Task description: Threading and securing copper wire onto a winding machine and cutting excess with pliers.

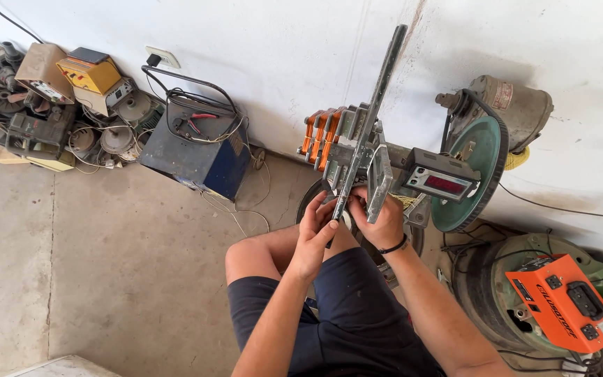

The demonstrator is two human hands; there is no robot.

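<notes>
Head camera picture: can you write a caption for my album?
Seated on a concrete floor, a person's left hand and right hand grip a long metal bar on a winding machine.

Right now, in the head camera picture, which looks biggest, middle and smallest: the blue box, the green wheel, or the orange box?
1. Blue box by the wall and green wheel: these look about alike, so no ranking between them.
2. Orange box: looks smallest, though it sits nearer the camera, so it is likely smaller still.

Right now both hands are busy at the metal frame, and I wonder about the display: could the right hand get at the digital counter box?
Probably yes. The right hand sits just below-left of the counter box, with nothing visible between them; it would have to let go of the metal frame.
</notes>
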